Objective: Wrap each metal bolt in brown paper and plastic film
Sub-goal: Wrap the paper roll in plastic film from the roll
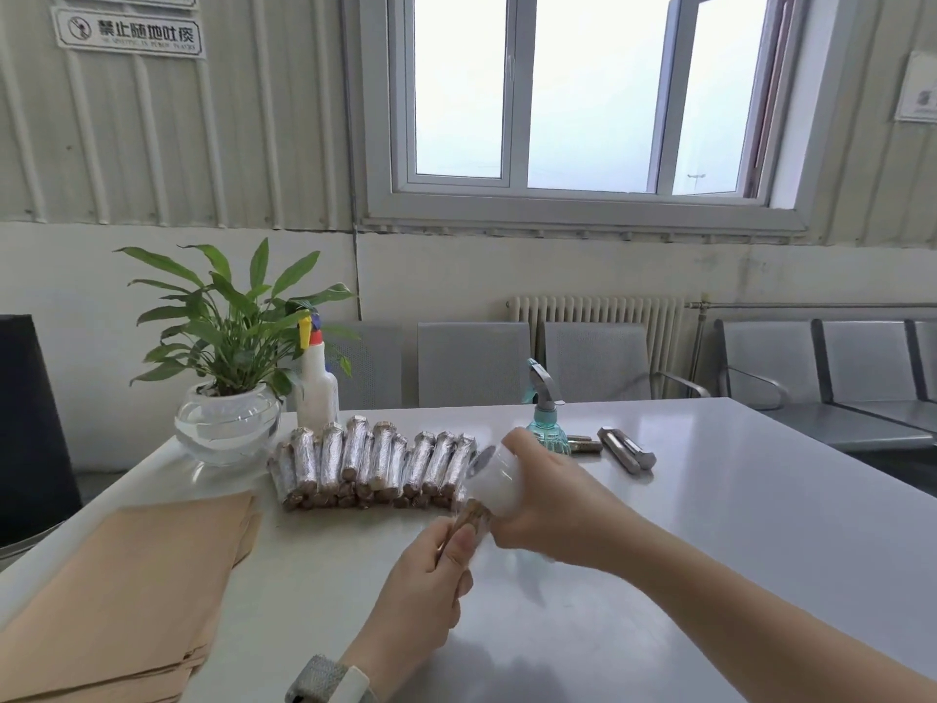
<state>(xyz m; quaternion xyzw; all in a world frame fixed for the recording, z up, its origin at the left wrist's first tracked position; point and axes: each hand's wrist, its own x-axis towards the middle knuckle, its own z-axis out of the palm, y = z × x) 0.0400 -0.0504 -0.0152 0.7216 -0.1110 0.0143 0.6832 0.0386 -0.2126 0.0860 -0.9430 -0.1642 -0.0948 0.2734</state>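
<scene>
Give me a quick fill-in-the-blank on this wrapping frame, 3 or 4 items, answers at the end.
1. The left hand holds a bolt wrapped in ____ paper.
2. The right hand grips a roll of plastic ____.
3. The stack of paper sheets lies to the person's ____.
4. The finished wrapped bolts lie between the teal spray bottle and the potted ____.

Answers: brown; film; left; plant

Lying on the table (710, 525): paper sheets (132, 591) at near left, wrapped bolts (375, 464) behind centre, bare bolts (626, 451) further right. Standing behind the wrapped bolts: plant (228, 393) at left, bottle (317, 388) beside it, sprayer (546, 413) right. Sitting beyond the table: chairs (471, 362).
</scene>
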